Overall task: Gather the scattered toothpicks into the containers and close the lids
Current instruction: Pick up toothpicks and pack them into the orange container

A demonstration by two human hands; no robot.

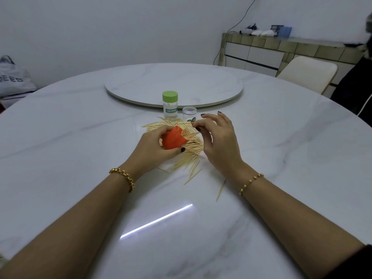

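Head camera, looking down over a round white marble table (76,137): a person's left hand (155,147) grips an orange container (172,140), fingers and thumb curled round it. The container is tilted, its mouth turned right, with toothpick ends bristling out of it. It is held just above a heap of scattered toothpicks (192,153) at the middle of the table.

The right hand (219,141) hovers beside the container's mouth, thumb and forefinger drawn close together and the other fingers loosely spread. Whether it pinches a toothpick cannot be told. Both hands cover part of the heap.

One stray toothpick (221,189) lies apart, nearer the camera by the right wrist. Just beyond the heap stands a clear jar (170,109) marked TOOTHPICK, upright, its green lid (170,96) on. A small clear container (188,113) sits just right of it.

Behind them lies a marble turntable (173,83). Further off are a pale chair (308,74) at right, a tiled sideboard (281,50) with clutter on top, and a grey bag (13,77) at far left. Both wrists carry gold bracelets — left (123,176), right (251,183).
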